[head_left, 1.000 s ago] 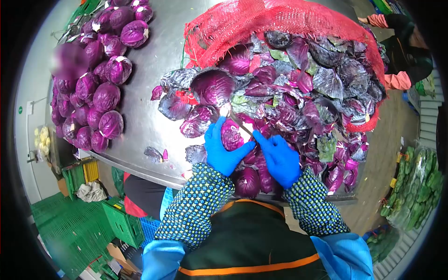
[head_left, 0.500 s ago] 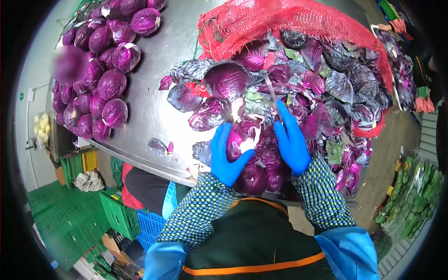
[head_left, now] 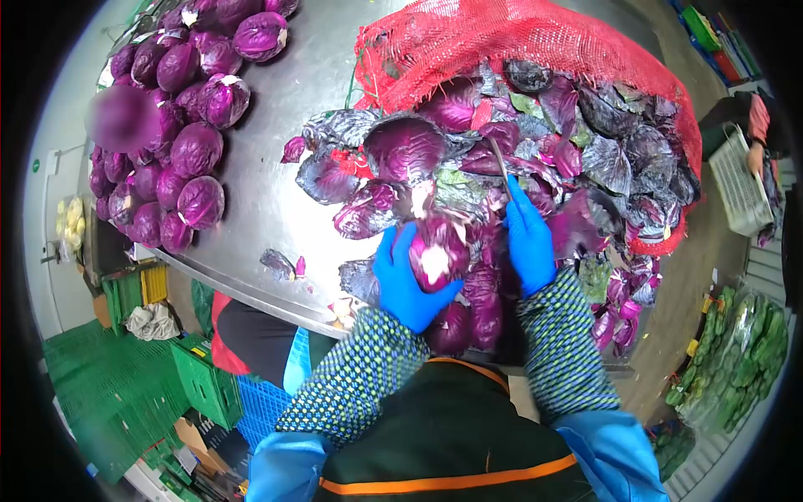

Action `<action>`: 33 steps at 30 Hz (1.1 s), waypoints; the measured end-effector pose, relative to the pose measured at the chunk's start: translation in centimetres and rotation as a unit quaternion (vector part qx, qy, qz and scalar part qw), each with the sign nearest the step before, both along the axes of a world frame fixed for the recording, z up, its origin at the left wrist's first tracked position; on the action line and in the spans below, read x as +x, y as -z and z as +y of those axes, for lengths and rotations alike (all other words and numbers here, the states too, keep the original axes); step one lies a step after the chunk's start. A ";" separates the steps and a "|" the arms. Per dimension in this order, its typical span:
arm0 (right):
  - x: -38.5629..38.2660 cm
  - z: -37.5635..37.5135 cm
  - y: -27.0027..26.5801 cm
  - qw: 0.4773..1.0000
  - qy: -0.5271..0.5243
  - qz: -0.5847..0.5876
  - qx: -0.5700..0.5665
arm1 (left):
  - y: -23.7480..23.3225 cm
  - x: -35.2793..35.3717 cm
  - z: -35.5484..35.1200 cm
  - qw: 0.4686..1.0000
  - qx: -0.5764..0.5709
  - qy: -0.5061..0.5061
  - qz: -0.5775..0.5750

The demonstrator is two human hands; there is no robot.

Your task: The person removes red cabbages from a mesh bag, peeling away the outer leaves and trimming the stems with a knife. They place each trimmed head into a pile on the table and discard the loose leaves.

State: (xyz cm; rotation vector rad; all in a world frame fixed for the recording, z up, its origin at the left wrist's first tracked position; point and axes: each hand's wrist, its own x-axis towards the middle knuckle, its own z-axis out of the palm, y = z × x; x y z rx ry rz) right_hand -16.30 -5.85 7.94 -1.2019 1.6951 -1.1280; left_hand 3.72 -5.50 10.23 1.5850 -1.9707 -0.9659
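My left hand (head_left: 411, 284), in a blue glove, grips a red cabbage (head_left: 438, 253) from its left side; the pale cut stem faces up. Held in my right hand (head_left: 529, 238), also gloved, is a knife (head_left: 497, 156) whose blade points up and away, just right of that cabbage. Loose purple outer leaves (head_left: 407, 147) lie beyond both hands, on and around a red mesh sack (head_left: 502, 29). More cabbages (head_left: 450, 328) sit close to my body, below the held one.
Many trimmed cabbages (head_left: 196, 149) are piled at the left of the metal table (head_left: 288, 92). Green crates (head_left: 205, 381) stand on the floor at lower left. At right are bagged green vegetables (head_left: 736, 360) and another person's hand (head_left: 755, 159) at a light crate (head_left: 740, 184).
The held cabbage has turned so its stem faces up more. My right hand and the knife have moved slightly right. At far right, the other person has shifted and a light crate now shows.
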 end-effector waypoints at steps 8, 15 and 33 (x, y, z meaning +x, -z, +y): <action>4.5 0.6 -2.0 0.995 -0.038 0.069 0.057 | 0.5 1.3 -1.6 0.995 0.047 0.036 0.084; 3.2 0.4 0.0 0.970 -0.053 0.238 0.017 | 0.6 2.0 -1.5 0.993 0.032 0.086 0.081; -2.0 0.1 -5.5 0.979 -0.121 0.158 0.041 | 0.9 2.2 -0.8 0.993 -0.016 0.114 0.037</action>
